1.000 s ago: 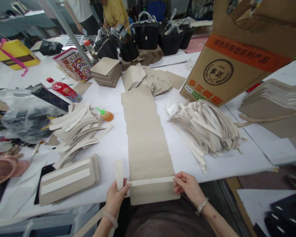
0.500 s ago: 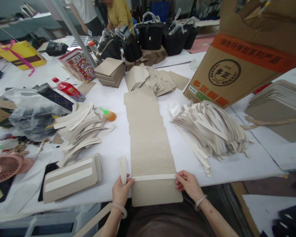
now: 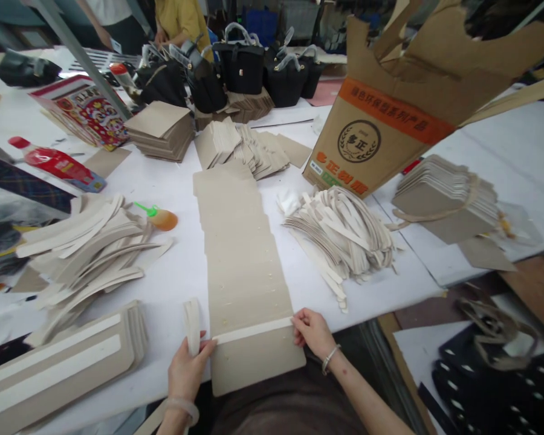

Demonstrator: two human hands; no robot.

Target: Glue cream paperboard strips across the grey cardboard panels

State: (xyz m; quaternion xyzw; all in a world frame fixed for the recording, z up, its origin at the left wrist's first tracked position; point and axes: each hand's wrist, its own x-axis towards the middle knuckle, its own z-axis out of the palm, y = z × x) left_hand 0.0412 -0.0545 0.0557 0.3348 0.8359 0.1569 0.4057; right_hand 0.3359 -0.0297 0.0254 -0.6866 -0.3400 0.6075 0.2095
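Observation:
A pale strip (image 3: 254, 331) lies across the nearest of several overlapping beige panels (image 3: 240, 260), which run away from me in a column. My left hand (image 3: 187, 370) is closed around a small bundle of spare strips (image 3: 191, 323) that sticks upward, and its thumb and finger are at the left end of the laid strip. At the right edge of the panel, my right hand (image 3: 315, 333) pinches the strip's other end. The front panel's near edge overhangs the table edge by my lap.
Loose strip piles lie left (image 3: 95, 241) and right (image 3: 344, 232). Stacked panels with strips (image 3: 63, 362) sit front left. Behind are a green-capped bottle (image 3: 163, 219), a cardboard box (image 3: 358, 139), board stacks (image 3: 161, 130) and black handbags (image 3: 240, 66). A co-worker in yellow (image 3: 181, 24) stands beyond.
My view has turned to the right, so everything appears shifted left. Both hands stay at the two ends of the strip on the front panel.

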